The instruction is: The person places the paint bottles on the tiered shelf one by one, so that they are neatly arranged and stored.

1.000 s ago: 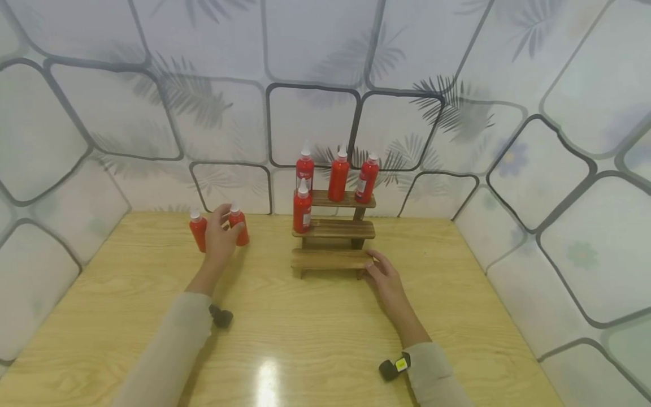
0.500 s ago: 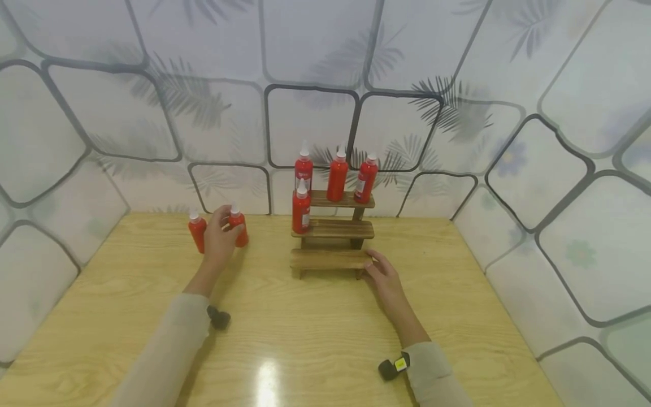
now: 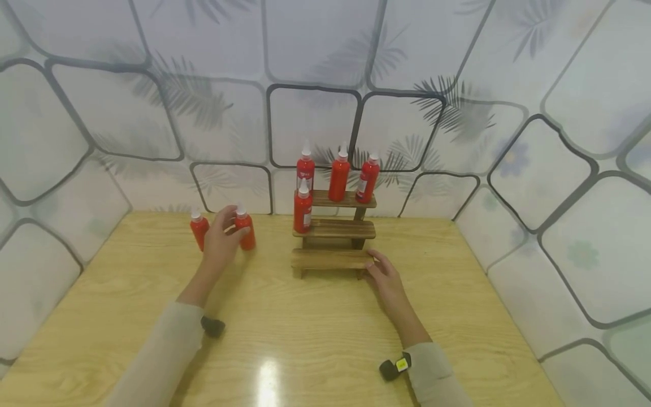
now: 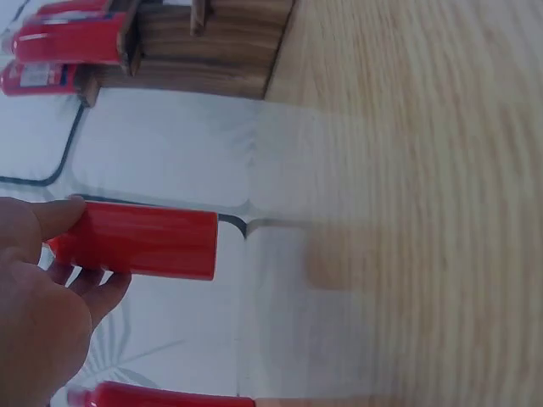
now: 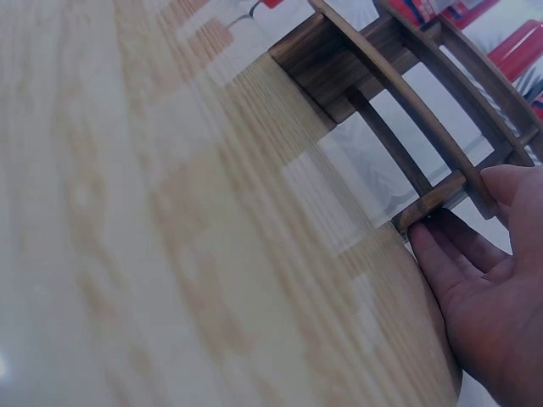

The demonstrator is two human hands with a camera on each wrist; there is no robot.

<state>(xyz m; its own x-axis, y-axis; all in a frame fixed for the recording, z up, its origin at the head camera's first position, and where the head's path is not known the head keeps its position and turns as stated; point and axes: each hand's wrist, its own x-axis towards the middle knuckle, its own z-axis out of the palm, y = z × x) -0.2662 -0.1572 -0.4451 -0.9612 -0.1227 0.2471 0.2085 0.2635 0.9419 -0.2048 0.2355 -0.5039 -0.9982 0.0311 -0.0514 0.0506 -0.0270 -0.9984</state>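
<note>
My left hand point(image 3: 221, 238) grips a red squeeze bottle point(image 3: 247, 233) with a white nozzle cap, thumb on one side and fingers on the other. In the left wrist view a gap shows between the bottle's base point(image 4: 199, 244) and the table, so it is off the surface. Just left of that hand stands another red bottle point(image 3: 200, 230), partly hidden by it. My right hand point(image 3: 387, 280) holds the right end of the lowest step of a three-step wooden stand point(image 3: 330, 259); in the right wrist view its fingers touch the stand's leg point(image 5: 431, 202).
Three red bottles, the left one point(image 3: 306, 165), the middle one point(image 3: 339, 180) and the right one point(image 3: 367, 181), stand on the top step. One more bottle point(image 3: 302, 215) is at the middle step's left end. Patterned walls point(image 3: 315, 124) enclose the wooden table point(image 3: 305, 328) behind and at the sides.
My left hand has moved slightly right with the red bottle, widening its distance from the other bottle on the left. My right hand stays on the stand.
</note>
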